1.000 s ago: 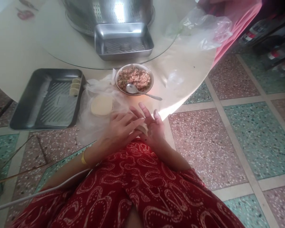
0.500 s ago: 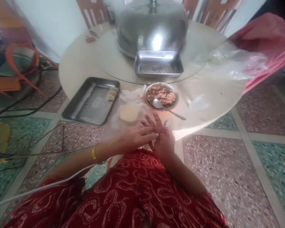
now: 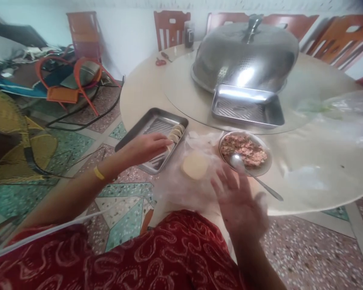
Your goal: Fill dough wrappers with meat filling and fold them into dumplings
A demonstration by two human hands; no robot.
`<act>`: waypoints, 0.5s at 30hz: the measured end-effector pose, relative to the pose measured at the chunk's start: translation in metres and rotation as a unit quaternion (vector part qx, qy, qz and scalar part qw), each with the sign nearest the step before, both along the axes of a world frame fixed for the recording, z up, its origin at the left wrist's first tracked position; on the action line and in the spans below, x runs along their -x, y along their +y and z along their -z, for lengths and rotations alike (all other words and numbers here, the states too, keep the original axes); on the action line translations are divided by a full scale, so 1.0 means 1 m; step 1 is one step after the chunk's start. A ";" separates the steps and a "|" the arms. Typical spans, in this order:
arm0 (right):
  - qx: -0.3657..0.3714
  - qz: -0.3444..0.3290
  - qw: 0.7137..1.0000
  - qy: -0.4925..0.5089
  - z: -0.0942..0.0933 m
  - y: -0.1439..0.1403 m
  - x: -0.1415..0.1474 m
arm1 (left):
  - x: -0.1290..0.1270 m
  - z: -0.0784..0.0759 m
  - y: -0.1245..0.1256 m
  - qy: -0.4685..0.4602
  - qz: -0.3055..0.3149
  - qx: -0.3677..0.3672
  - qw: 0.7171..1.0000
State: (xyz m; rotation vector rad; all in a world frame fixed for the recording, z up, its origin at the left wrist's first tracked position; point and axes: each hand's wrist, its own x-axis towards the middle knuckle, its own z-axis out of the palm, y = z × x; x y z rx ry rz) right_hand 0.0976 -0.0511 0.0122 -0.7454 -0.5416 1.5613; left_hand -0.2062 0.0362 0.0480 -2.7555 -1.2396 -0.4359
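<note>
My left hand (image 3: 153, 146) reaches over the dark metal tray (image 3: 151, 117), its fingers pinched on a pale dumpling (image 3: 169, 148) that is mostly hidden beneath the fingertips. Just beyond them, several folded dumplings (image 3: 176, 132) sit in a row along the tray's right side. My right hand (image 3: 240, 197) is raised near the table's front edge, palm up and fingers spread, with nothing in it. Between the hands a stack of round dough wrappers (image 3: 195, 165) lies on a clear plastic bag (image 3: 169, 189). A bowl of minced filling (image 3: 245, 149) holds a metal spoon (image 3: 260, 183), close behind my right hand.
On the glass turntable (image 3: 184, 92) stand a second metal tray (image 3: 245, 110) and a large domed steel cover (image 3: 245, 52). Clear plastic (image 3: 347, 114) lies at the right. Red scissors (image 3: 160, 61) rest at the far left, and chairs (image 3: 172, 30) stand behind the table.
My hands were together in front of my body and have parted. The left has moved out to the tray with the dumpling; the right has opened. The view has swung left and up.
</note>
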 end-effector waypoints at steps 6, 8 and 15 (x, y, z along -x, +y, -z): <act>-0.019 0.119 0.989 -0.085 0.007 -0.004 -0.025 | 0.012 0.038 0.040 0.132 0.008 0.034 0.991; -0.004 0.163 0.980 -0.111 0.005 -0.004 -0.029 | 0.008 0.042 0.044 0.159 0.017 0.036 0.986; 0.086 0.242 0.955 -0.149 -0.015 0.004 -0.029 | 0.003 0.046 0.049 0.175 0.010 0.074 0.982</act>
